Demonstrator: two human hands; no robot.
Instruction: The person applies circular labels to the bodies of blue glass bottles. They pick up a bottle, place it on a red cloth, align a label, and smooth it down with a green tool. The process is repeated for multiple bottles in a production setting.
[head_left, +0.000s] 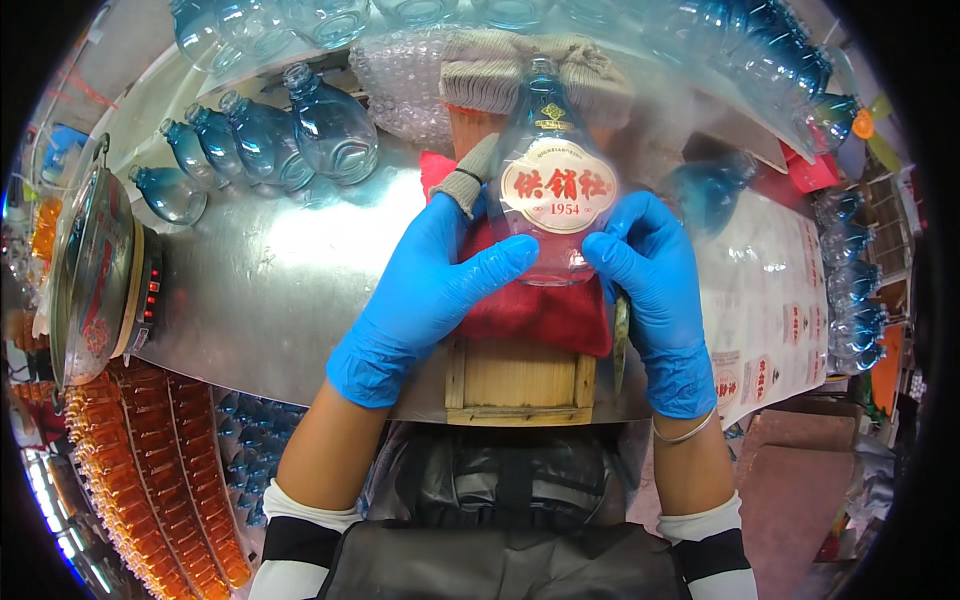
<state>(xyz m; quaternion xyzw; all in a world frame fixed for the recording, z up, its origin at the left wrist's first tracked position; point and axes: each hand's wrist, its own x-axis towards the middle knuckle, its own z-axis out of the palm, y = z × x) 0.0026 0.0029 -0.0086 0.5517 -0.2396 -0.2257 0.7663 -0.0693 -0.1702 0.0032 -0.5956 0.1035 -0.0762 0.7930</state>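
The fingers of the left hand (415,285), in a thin bright blue glove, are standing apart from the thumb and are clamping the lower left edge of a flat, round-bodied bottle of clear blue glass (548,138); the thumb is lying on its front, and one finger is wearing a grey knitted finger cover (468,185); the fingers of the right hand (655,265), gloved likewise, are curling, with the thumb touching the bottle at its lower right; whether they are clamping on something, I cannot tell; under this hand a thin, narrow greenish strip (621,340) is hanging; the bottle is lying on a soft red cloth cushion (540,325), above a pale wooden box (520,375), and its neck is pointing away from the person; a cream oval label with red characters (558,185) is covering its middle; to the left, several blue glass bottles (335,140) are standing on a shiny metal tabletop (280,250); to the right, white printed sheets (765,300) are lying.
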